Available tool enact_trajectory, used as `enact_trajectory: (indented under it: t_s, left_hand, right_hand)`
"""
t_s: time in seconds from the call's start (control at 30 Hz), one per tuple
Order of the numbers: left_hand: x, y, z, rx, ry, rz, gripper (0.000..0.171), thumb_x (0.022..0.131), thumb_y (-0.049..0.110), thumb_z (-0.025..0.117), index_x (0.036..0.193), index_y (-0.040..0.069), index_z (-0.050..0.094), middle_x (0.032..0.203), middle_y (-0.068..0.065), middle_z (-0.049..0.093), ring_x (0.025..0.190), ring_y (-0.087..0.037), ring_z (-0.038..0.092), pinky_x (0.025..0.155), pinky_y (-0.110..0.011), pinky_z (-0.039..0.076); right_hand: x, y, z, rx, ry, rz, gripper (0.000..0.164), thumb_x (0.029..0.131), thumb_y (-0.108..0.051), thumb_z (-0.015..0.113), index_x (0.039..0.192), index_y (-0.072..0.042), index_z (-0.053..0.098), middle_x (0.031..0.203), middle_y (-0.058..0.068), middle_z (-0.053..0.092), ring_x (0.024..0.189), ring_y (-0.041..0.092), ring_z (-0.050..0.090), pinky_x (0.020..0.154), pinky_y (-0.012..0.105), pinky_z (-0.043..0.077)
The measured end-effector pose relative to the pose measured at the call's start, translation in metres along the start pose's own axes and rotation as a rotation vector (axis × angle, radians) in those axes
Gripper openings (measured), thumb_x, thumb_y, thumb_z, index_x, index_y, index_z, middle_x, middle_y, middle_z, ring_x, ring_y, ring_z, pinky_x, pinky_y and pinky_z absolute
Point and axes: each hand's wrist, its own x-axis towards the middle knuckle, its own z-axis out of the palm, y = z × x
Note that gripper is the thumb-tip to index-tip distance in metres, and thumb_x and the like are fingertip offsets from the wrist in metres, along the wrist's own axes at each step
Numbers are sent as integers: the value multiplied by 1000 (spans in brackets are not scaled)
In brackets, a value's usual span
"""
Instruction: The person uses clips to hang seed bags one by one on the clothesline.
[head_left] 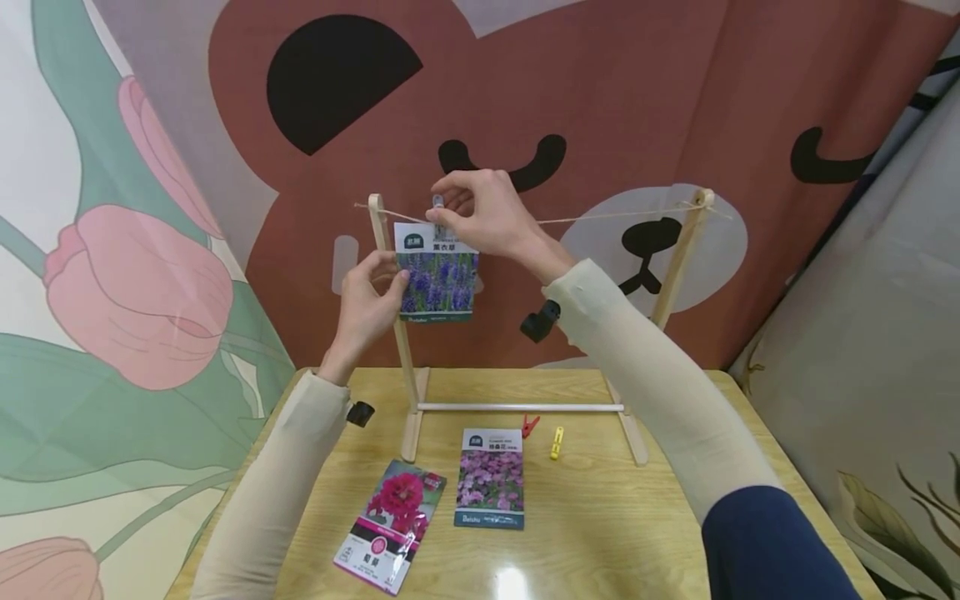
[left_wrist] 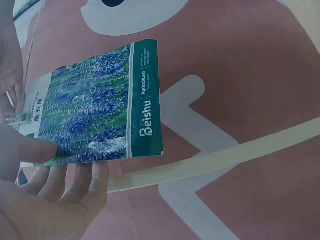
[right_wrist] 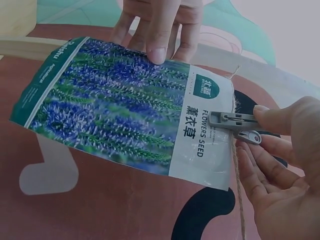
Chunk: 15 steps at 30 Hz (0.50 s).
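Observation:
A seed packet with purple lavender flowers (head_left: 437,283) hangs at the twine (head_left: 600,217), near the left post of a wooden stand. My left hand (head_left: 369,302) pinches the packet's left edge, thumb on the front and fingers behind, as the left wrist view shows. A grey clothespin (right_wrist: 232,121) sits over the packet's white top edge, where the twine runs. In the right wrist view, my right hand (right_wrist: 282,165) has thumb and forefinger at the clothespin's handle ends, pinching it. In the head view that right hand partly covers the clothespin and the twine.
On the wooden table (head_left: 585,533) lie a pink-flowered seed packet (head_left: 490,479) and a red-flowered one (head_left: 392,527). A red clothespin (head_left: 529,426) and a yellow clothespin (head_left: 557,443) lie near the stand's white crossbar (head_left: 517,407). The right post (head_left: 682,258) stands beside my right forearm.

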Motion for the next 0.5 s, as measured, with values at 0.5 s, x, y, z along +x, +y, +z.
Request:
enact_trajectory:
  t_s: [0.5]
  left_hand:
    - [2,-3,-2,6,62,44,30,102,3,67,132,2,70,123,-20,75,114,-38,74,95,-51,60]
  right_hand:
    - [-2,2,1,16,-30,27,35,102,-24,75,132,-5,73,115,10,77,101,19,73,93,33,60]
